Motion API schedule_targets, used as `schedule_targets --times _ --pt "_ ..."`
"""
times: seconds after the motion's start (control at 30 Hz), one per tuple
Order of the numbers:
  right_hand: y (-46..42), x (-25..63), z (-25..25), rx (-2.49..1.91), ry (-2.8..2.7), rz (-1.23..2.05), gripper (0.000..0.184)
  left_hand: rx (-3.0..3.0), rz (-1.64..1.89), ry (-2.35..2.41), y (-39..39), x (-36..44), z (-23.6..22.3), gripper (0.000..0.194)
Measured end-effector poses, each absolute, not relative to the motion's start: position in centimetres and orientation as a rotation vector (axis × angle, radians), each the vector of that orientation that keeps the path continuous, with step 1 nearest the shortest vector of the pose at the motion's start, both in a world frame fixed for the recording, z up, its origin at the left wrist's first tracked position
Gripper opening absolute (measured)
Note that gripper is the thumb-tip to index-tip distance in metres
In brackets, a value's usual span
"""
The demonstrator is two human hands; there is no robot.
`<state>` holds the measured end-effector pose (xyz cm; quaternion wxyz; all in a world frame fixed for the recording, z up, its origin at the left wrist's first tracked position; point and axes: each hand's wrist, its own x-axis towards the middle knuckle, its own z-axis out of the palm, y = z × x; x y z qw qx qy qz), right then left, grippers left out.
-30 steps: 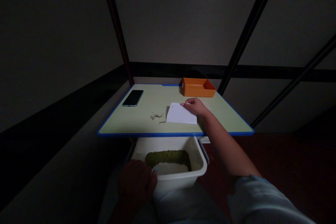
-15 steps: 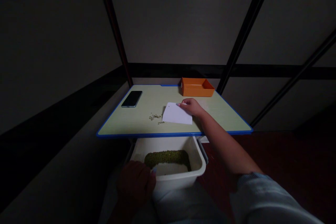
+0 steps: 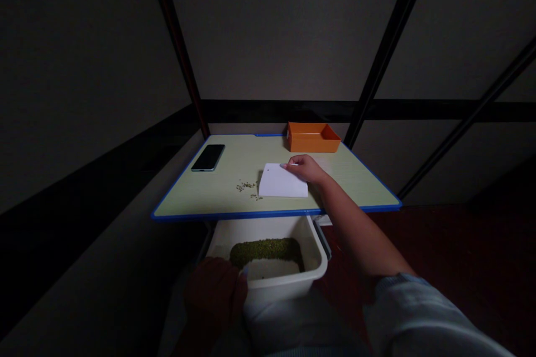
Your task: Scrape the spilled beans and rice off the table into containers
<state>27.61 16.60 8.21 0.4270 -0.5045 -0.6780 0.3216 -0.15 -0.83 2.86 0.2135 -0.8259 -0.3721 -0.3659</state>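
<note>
My right hand (image 3: pixel 307 168) grips the far right edge of a flat white card (image 3: pixel 281 183) that lies on the pale table top (image 3: pixel 218 189). Just left of the card's edge sits a small scatter of green beans (image 3: pixel 248 188). Below the table's near edge, on my lap, rests a white tub (image 3: pixel 312 246) holding a heap of green beans (image 3: pixel 263 247). My left hand (image 3: pixel 215 295) is wrapped round the tub's near left rim, in deep shadow.
A dark phone (image 3: pixel 208 157) lies at the table's far left. An orange tray (image 3: pixel 312 137) stands at the far edge, right of centre. The table has a blue rim. Dark poles rise behind it against a plain wall.
My right hand has slid the white card a little to the left, closing on the scattered beans. My left hand stays on the tub.
</note>
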Motion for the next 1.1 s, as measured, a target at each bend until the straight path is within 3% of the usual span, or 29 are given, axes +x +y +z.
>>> schedule_targets --times 1.1 --pt "16.26 27.64 8.4 -1.214 -1.795 0.908 0.038 -2.298 -1.04 -1.004 -0.74 -0.11 2.74 0.018"
